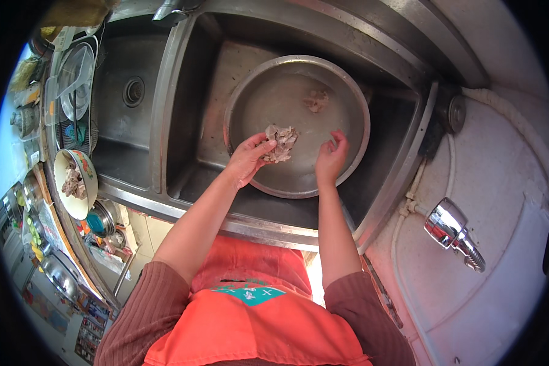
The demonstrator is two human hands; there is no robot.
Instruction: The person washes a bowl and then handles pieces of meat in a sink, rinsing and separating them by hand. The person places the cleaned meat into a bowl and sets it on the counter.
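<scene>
My left hand (pixel 249 158) grips a chunk of pale bony meat (pixel 281 142) above a large round metal basin (pixel 296 194) that stands in the sink. My right hand (pixel 331 158) is over the basin's near right side, its fingers loosely curled and a gap at the thumb; I see nothing held in it. Cloudy water (pixel 265 100) fills part of the basin. Another piece of meat (pixel 316 100) lies in this water towards the far right, apart from both hands.
The basin sits in the larger steel sink compartment (pixel 210 123). Left of it, a divider (pixel 164 110) separates a smaller compartment with a drain (pixel 133 91). A floral enamel bowl (pixel 88 176) holding meat (pixel 73 183) stands at left. A chrome faucet fitting (pixel 446 224) juts out at right.
</scene>
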